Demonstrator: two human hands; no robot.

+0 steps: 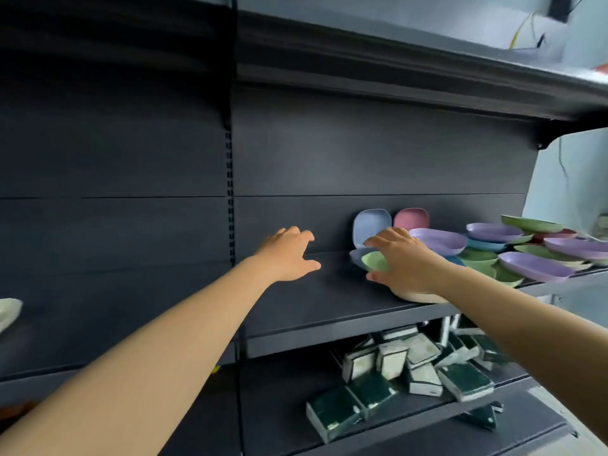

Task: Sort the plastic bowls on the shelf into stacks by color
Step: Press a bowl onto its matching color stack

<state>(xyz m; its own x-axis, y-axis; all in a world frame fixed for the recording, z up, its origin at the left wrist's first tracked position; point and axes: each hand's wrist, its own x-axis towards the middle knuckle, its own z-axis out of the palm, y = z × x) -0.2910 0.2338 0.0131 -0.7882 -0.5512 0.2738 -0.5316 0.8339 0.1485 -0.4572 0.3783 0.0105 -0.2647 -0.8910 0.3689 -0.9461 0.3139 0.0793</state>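
Note:
On the dark shelf (pixel 312 301) lies a jumble of plastic bowls: purple bowls (pixel 439 240), green ones (pixel 478 256), and blue ones beneath them. A blue bowl (pixel 371 225) and a pink bowl (pixel 411 218) lean upright against the back panel. My right hand (pixel 403 258) reaches over a small green bowl (pixel 375 261) that sits in a blue bowl (pixel 357 255), with its thumb below the rim and its fingers above; a cream bowl (pixel 418 296) shows under the wrist. My left hand (pixel 289 255) hovers with spread fingers over the bare shelf to the left and holds nothing.
The shelf below carries several dark green and white boxes (pixel 394 376) in a loose pile. Another shelf (pixel 427 67) overhangs above. A pale bowl (pixel 8 312) shows at the far left edge. The shelf surface left of the bowls is bare.

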